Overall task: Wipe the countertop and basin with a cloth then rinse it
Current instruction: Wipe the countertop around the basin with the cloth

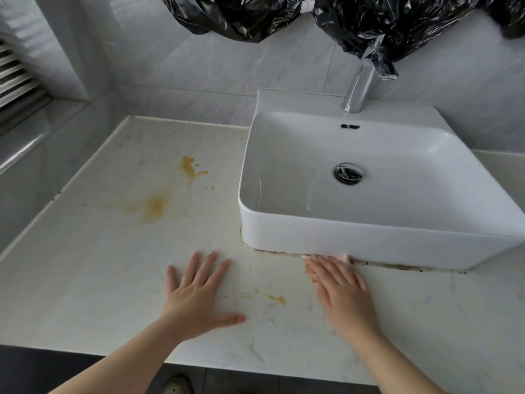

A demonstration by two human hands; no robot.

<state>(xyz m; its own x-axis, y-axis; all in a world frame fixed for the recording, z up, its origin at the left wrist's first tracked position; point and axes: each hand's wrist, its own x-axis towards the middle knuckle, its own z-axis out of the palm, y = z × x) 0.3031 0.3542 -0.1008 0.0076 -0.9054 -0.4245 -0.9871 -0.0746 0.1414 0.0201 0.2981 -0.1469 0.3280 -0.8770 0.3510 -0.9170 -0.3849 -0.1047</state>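
Ahead of right grip (338, 285): basin (369, 237) wall blocks.
Left of it: open counter (270, 275) up to left grip (196, 294).
Far ahead, above: faucet (358, 86), bag (383, 24).

My left hand (196, 294) lies flat, palm down, at the lower middle of the frame, fingers straight and spread, thumb out to the right. My right hand (341, 285), beside it, is flat too, fingers straight and close together, pointing upper left, slightly blurred. My left forearm (127, 354) and right forearm (395, 362) are bare.

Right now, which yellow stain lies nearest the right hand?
The small stain between left hand and right hand; the two bigger stains sit farther back.
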